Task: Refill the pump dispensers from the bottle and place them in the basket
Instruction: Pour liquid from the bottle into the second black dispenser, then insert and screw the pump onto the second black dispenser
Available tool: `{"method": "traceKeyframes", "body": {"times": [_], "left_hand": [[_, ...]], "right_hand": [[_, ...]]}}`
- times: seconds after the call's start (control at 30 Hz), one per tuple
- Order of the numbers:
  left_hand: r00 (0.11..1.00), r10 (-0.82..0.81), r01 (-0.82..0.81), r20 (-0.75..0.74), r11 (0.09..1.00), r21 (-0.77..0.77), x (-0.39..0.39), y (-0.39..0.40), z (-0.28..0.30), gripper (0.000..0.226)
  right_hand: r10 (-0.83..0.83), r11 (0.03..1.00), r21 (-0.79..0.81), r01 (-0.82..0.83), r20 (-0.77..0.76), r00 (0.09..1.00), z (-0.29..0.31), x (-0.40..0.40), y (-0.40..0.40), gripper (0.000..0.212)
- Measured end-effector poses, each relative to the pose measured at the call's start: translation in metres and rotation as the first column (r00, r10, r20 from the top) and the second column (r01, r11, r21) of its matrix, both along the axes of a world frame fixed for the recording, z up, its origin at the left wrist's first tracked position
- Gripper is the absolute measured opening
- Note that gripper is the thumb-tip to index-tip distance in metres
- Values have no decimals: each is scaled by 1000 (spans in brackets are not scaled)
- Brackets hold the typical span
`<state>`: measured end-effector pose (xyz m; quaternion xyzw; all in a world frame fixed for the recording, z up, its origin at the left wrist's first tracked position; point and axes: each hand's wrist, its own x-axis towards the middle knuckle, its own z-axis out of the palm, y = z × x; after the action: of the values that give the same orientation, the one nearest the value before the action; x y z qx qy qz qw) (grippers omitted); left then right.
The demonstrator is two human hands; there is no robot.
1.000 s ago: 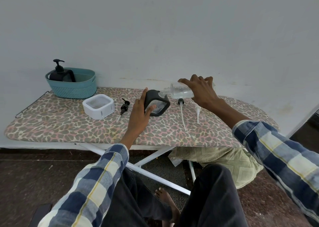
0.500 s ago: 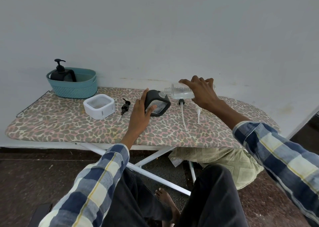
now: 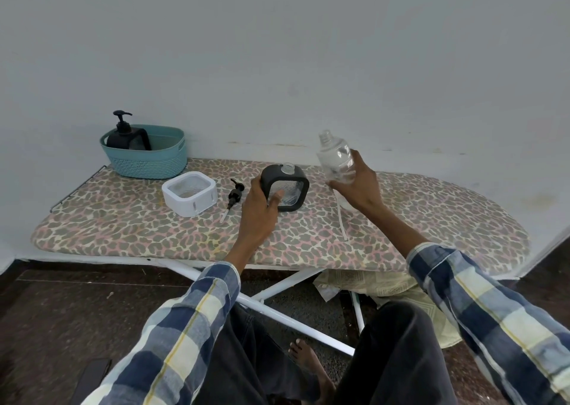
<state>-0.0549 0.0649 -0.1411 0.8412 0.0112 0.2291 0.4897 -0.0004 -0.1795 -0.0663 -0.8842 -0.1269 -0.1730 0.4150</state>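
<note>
The clear bottle (image 3: pixel 335 157) has swung up from pouring, now nearly upright, right hand (image 3: pixel 354 185) fingers wrapped around it. The left hand (image 3: pixel 259 212) grips the black dispenser (image 3: pixel 285 186), standing mid-board on the ironing board (image 3: pixel 431 207). A pump tube (image 3: pixel 341 219) lies partly hidden behind the right wrist. The basket (image 3: pixel 148 158) sits at the far left corner.

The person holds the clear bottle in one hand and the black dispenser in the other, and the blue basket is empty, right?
Not quite. The head view shows the blue basket already has a black pump dispenser in it. The rest holds: the right hand holds the clear bottle, the left hand the black dispenser.
</note>
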Motion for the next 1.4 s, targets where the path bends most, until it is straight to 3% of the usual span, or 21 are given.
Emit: {"method": "traceKeyframes", "body": {"times": [0.13,0.5,0.9,1.1,1.17,1.4], "left_hand": [[999,40,-39,-28,998,55,4,1,-3,50],[998,58,-58,5,996,72,-2,-4,1,46],[996,76,-76,-44,997,-13,2,-4,2,41],[994,112,-111,-18,993,35,-1,-5,4,56],[987,158,-160,26,983,89,-4,-5,6,58],[888,436,-457,148,873,172,-8,0,25,45]], "right_hand": [[13,981,194,-3,-49,999,1,5,7,80],[52,888,459,20,-143,988,-20,14,35,92],[50,915,404,6,-128,991,-33,12,35,90],[72,951,308,4,-237,969,-44,5,26,109],[55,944,329,20,-216,975,-47,-4,25,101],[-213,901,412,139,141,967,-38,-29,34,42]]}}
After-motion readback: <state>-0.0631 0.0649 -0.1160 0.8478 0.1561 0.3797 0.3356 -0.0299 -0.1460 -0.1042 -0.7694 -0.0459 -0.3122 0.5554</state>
